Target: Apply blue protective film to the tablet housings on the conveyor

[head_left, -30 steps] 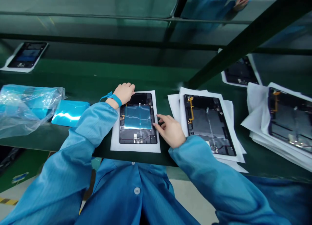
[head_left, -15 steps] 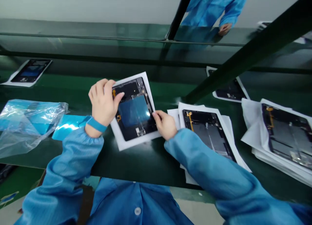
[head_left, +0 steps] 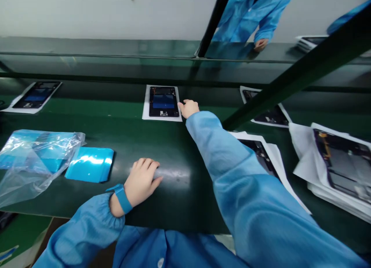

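An opened tablet with a blue film over its middle lies flat on a white sheet at the far side of the green work surface. Just at the sheet's right edge is my right hand, its thumb pointing at the edge and apart from the fingers. It looks let go, though whether the thumb touches the paper is hard to tell. Close to me, my left hand hovers over or rests on the bare surface, fingers stretched and thumb apart, holding nothing. A stack of shiny blue film pieces lies left of it.
A clear plastic bag of blue film lies far left. Another tablet lies at back left, one at back right. More tablets on sheets are stacked right. A green slanted post crosses there. A co-worker's hand shows beyond.
The tablet and its sheet have gone from between both hands to the far side of the surface, lying flat. My right arm has reached forward; my left hand has let go and come down nearer me.
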A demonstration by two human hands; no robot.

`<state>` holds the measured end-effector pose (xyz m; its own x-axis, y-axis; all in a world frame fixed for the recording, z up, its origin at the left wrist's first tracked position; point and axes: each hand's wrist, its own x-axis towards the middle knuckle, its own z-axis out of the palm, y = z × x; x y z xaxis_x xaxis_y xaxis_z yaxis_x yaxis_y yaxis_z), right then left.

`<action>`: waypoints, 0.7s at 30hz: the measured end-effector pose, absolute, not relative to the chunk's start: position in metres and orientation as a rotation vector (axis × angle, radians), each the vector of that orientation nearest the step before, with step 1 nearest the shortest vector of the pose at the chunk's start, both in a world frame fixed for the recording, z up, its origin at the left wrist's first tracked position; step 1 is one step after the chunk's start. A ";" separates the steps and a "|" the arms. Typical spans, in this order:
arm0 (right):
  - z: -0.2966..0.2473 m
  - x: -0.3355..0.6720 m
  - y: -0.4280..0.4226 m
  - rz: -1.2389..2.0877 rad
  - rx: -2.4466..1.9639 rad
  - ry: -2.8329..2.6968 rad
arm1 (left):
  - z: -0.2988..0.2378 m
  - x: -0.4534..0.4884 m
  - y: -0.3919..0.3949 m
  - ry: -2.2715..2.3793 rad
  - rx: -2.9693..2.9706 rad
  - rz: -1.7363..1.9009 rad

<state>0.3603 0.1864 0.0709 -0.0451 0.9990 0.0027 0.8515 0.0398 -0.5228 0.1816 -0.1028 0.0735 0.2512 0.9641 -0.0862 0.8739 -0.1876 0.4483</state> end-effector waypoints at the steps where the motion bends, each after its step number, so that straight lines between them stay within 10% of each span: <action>1: 0.076 0.376 0.171 0.562 -1.847 -1.978 | 0.076 0.193 -0.098 1.607 2.064 0.262; 11: 0.099 0.617 0.001 0.294 -2.340 -1.539 | 0.058 0.373 -0.043 1.304 1.853 0.171; 21: 0.058 0.650 -0.024 0.380 -2.346 -1.358 | 0.056 0.414 -0.034 1.592 1.833 0.191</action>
